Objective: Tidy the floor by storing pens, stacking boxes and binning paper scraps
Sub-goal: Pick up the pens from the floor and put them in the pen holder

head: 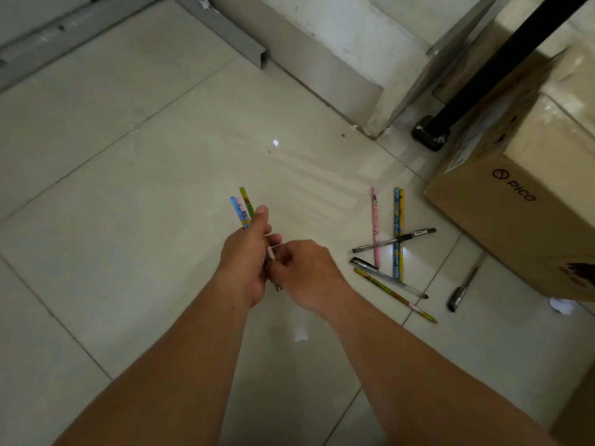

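My left hand [246,262] grips a bundle of coloured pens [242,207], whose blue, pink and green ends stick out above the fist. My right hand [307,275] touches the lower end of that bundle, fingers curled around it. To the right on the floor lie several loose pens: a pink one [375,226], a blue and a yellow one side by side [398,233], a black pen [394,240] across them, a clear pen [388,277], a patterned green-yellow one [396,295] and a dark pen [463,289] apart. A white paper scrap [561,305] lies by the box.
A large cardboard box [515,220] marked PICO stands at the right. A black table leg [476,78] with a foot rests behind it, near a wall corner [370,123]. A metal rail [222,27] runs along the far wall. Pale tiled floor [128,188] spreads to the left.
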